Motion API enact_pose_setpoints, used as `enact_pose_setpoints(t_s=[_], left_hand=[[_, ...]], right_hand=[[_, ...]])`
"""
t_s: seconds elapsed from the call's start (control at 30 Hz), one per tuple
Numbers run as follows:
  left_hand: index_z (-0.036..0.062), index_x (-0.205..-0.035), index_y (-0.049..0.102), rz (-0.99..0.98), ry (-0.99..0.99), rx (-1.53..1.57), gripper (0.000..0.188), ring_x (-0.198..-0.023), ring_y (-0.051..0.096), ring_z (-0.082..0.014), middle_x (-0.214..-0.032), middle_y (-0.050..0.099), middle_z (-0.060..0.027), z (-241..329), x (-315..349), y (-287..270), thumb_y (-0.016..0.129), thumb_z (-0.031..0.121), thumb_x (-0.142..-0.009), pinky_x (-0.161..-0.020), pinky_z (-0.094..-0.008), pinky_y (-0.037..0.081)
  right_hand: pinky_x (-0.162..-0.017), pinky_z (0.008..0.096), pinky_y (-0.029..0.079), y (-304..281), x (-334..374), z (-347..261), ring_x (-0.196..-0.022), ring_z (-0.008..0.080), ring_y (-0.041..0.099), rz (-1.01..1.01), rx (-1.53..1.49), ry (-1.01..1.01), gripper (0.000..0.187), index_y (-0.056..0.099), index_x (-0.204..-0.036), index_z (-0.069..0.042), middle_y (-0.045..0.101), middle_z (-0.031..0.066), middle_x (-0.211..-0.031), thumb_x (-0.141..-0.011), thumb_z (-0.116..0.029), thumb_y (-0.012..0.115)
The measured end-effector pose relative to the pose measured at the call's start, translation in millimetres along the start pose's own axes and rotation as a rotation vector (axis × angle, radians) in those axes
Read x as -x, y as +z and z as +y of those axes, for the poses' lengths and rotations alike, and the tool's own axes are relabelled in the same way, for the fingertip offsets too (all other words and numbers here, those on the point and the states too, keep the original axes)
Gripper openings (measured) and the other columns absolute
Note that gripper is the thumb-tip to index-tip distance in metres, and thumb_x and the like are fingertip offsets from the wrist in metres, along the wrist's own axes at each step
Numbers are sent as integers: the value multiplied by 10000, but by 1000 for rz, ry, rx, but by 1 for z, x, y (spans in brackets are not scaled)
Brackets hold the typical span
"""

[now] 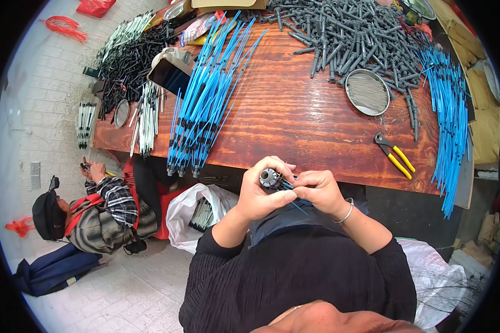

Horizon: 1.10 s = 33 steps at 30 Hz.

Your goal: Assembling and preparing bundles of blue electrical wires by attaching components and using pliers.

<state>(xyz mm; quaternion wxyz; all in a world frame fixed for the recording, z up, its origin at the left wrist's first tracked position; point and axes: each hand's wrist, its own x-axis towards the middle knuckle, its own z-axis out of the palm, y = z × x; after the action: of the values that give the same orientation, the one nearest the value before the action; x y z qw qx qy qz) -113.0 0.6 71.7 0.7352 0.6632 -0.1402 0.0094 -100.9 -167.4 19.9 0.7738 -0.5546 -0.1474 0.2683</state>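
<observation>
Just off the table's near edge, my left hand (pixel 265 197) is closed around a grey, round, notched plastic hub (pixel 270 178), its toothed end facing up. Thin blue rods show between my two hands and below them. My right hand (pixel 318 191), with a bracelet on the wrist, is closed at the hub's side, thumb and fingers pinched together near the rods. What exactly lies in that pinch is hidden by the fingers. Ahead and to the left, a bundle of blue rods with black joints (pixel 208 94) lies on the wooden table (pixel 300 122).
Yellow-handled pliers (pixel 400 158) lie at the right. Beyond them are a round tin (pixel 370 106) of thin pins, a heap of grey plastic parts (pixel 344 36) and more blue rods (pixel 449 111). Left stand a dark-screened device (pixel 171 75) and black parts (pixel 122 72). Another person (pixel 103 222) works beside a white sack (pixel 178 233).
</observation>
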Motion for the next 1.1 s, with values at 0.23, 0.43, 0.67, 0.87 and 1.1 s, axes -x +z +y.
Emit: enact_pose_setpoints(t_s=[0.23,0.43,0.67,0.87,1.1], left_hand=[[9,-812,514,163,-68,-25,65,-732,551,-173,-764,574,-96,-2,6,8,571,13,-782,-806,-382,455],[7,-798,510,182,-19,-33,53,-725,543,-171,-753,563,-96,-9,7,8,559,-14,-793,-774,-366,461],[17,-788,513,137,-44,56,125,-722,532,-167,-733,535,-73,-7,12,4,591,-77,-758,-723,-324,457],[23,-765,511,100,-49,43,151,-719,525,-161,-728,530,-57,-7,11,1,615,-84,-743,-701,-306,450],[28,-745,505,93,-48,48,156,-714,521,-155,-722,524,-42,-8,12,1,627,-70,-747,-680,-297,443]], right_hand=[[-625,224,448,7,4,0,-696,84,568,67,61,-31,123,681,-829,-4,634,47,-756,-718,-49,713],[-660,305,489,-9,13,-24,-708,203,611,100,647,-348,146,664,-809,-19,641,95,-789,-680,-68,713],[-736,381,483,-178,62,-56,-846,315,581,585,1886,-159,318,559,-1023,-18,608,147,-915,-709,-32,611],[-723,411,477,-193,87,-41,-926,322,542,437,1796,347,484,466,-1178,-10,533,156,-1054,-701,26,539],[-721,409,480,-162,82,-43,-910,324,542,340,1849,262,500,432,-1175,15,529,144,-988,-690,6,550]])
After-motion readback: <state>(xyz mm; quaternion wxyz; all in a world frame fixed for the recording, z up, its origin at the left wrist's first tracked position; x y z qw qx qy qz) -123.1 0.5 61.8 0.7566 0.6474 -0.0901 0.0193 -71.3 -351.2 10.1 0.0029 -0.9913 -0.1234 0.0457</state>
